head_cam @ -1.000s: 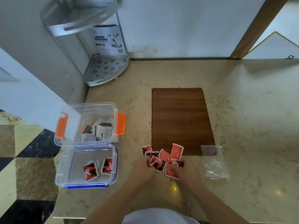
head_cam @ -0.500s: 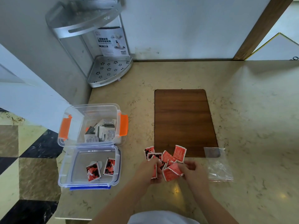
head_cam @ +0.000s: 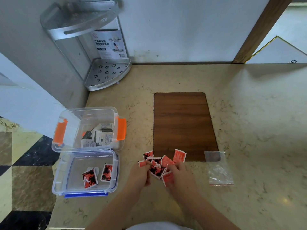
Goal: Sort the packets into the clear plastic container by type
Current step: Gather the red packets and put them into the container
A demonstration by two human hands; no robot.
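Note:
A heap of several red-and-black packets (head_cam: 162,161) lies on the counter at the near edge of the brown mat. My left hand (head_cam: 141,174) grips packets at the heap's left side, one red packet (head_cam: 142,163) poking out above its fingers. My right hand (head_cam: 178,175) pinches a red packet (head_cam: 167,179) at the heap's right side. The clear container (head_cam: 86,128) with orange clasps holds several white and dark packets. In front of it the clear lid (head_cam: 66,186) with a blue clasp holds two red-and-black packets (head_cam: 97,176).
A brown mat (head_cam: 183,123) lies mid-counter. A clear zip bag (head_cam: 218,170) rests to the right of my hands. A metal corner shelf (head_cam: 106,75) stands at the back left. The counter's left edge drops to a tiled floor (head_cam: 25,180).
Both hands closed in on the heap and gathered packets. The left hand now grips some and the right pinches one. The heap has shifted slightly.

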